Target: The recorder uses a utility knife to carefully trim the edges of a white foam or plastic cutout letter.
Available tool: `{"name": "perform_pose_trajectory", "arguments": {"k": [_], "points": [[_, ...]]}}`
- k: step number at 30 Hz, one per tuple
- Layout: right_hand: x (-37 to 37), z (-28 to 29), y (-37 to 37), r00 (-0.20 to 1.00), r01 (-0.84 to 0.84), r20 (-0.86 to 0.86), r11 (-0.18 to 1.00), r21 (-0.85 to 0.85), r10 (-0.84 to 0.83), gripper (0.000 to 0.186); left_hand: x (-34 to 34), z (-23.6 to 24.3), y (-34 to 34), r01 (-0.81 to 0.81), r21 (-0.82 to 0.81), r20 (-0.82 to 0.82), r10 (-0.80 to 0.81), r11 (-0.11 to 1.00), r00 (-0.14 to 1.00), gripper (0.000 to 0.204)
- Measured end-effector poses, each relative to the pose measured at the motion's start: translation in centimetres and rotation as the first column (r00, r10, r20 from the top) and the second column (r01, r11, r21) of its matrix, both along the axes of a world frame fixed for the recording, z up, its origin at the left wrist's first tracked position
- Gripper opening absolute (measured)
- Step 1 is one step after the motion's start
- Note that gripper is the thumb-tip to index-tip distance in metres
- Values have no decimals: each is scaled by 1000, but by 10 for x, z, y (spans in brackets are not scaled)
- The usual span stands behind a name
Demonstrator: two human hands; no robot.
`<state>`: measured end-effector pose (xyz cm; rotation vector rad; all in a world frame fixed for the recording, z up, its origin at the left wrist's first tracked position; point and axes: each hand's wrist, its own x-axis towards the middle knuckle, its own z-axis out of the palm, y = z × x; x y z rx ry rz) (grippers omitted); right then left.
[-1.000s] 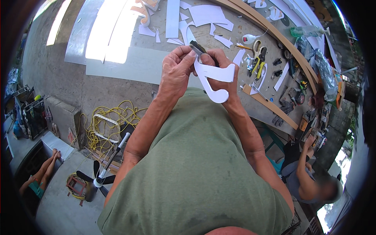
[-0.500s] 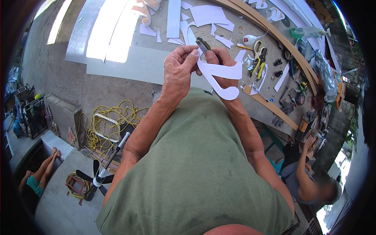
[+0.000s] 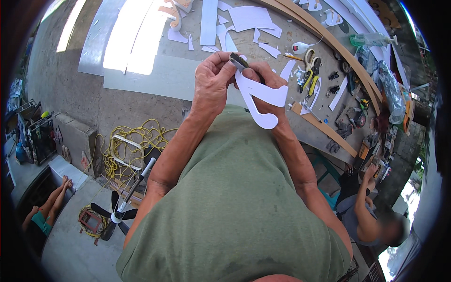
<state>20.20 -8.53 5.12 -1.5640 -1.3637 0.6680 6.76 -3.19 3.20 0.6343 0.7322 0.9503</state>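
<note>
A: What are the hands doing?
B: The left hand has thumb and forefinger pinched at the narrow upper end of a white forked cut-out. The right hand is closed around a dark hand tool with a flat grey edge, partly behind the cut-out.

A: Where is the cut-out?
B: In the air between the hands, before a green shirt, near the close edge of a grey desk. White sheet scraps lie beyond.

A: Which step is this?
B: Probably trimming or scraping the edge; whether the tool is a knife, I cannot tell.

A: And the next move?
B: It would call for a firm pinch, a light stroke and fingertips clear of that edge.
</note>
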Motion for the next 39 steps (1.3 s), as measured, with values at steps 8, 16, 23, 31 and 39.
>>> {"name": "perform_pose_trajectory", "arguments": {"k": [8, 16, 23, 31, 39], "points": [[-3, 7, -7, 996, -42, 86, 990, 133, 30, 9, -1, 2, -4, 0, -39, 151, 6, 999, 988, 20], [1, 3, -12, 993, -76, 96, 986, 146, 62, 10, -8, 2, -7, 37, -27, 152, -33, 999, 988, 19], [8, 9, 0, 1000, 8, -20, 998, 57, -7, 14, 1, 15, -1, -7, 13, 30, 7, 1000, 1000, 17], [20, 8, -3, 866, -37, -498, 988, -149, -42, 32, -3, 12, -1, -8, 37, -81, 11, 999, 997, 23], [26, 2, -8, 725, -112, -684, 968, -222, -73, 34, -2, 12, -4, -7, -153, -30, 2, 988, 1000, 26]]}}
